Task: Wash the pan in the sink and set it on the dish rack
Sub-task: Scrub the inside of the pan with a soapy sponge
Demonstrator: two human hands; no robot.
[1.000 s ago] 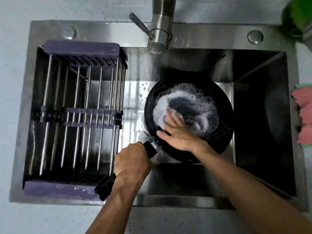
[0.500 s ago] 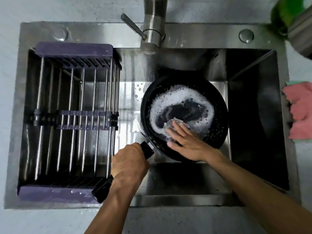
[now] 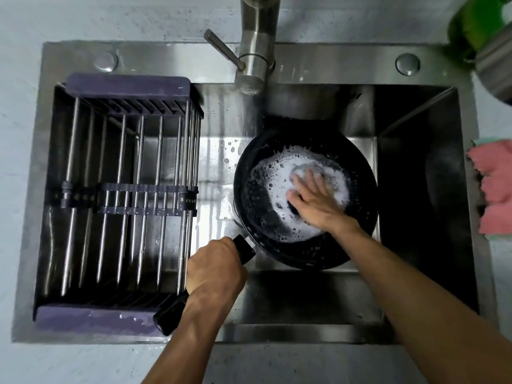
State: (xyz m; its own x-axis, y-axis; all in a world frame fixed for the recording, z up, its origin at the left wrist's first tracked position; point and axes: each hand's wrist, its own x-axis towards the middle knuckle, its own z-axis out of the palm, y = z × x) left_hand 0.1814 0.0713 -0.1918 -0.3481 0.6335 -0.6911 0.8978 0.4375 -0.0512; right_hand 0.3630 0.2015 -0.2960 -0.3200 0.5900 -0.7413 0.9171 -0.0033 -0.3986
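Shifted since half a second ago: right hand (image 3: pixel 314 202) now farther up and to the right inside the pan (image 3: pixel 357 245), away from the near-left wall where it was pressing before; foam (image 3: pixel 279 173) smeared into a broader white patch across the far half of the base. View itself also drifted slightly.

Right hand lying flat, fingers straight and spread, pressing down on something pale and foamy under the fingertips — probably a scrubber, though mostly hidden and blurred, so cannot tell exactly what. No curl around it visible; palm down, forearm running off toward the lower right.

Left hand (image 3: pixel 214 273) wrapped tight around the pan's black handle (image 3: pixel 169 318), knuckles up, handle end poking out below the wrist, the other end showing just above the thumb where it meets the pan rim.

Pan sitting in the sink (image 3: pixel 304 336), in the middle of the basin, directly below the tap (image 3: pixel 256 51). Dark inner wall dotted with bubbles, bare dark base showing at the near left.

Dish rack (image 3: pixel 124 87) spanning the left part of the sink — purple end pieces, metal rods running front to back, nothing on it. Rack's near right corner just beside the handle end.

Pink cloth (image 3: pixel 496 187) on the counter at the right edge, well apart from the pan. Green object (image 3: pixel 476 20) at the top right corner, blurred.
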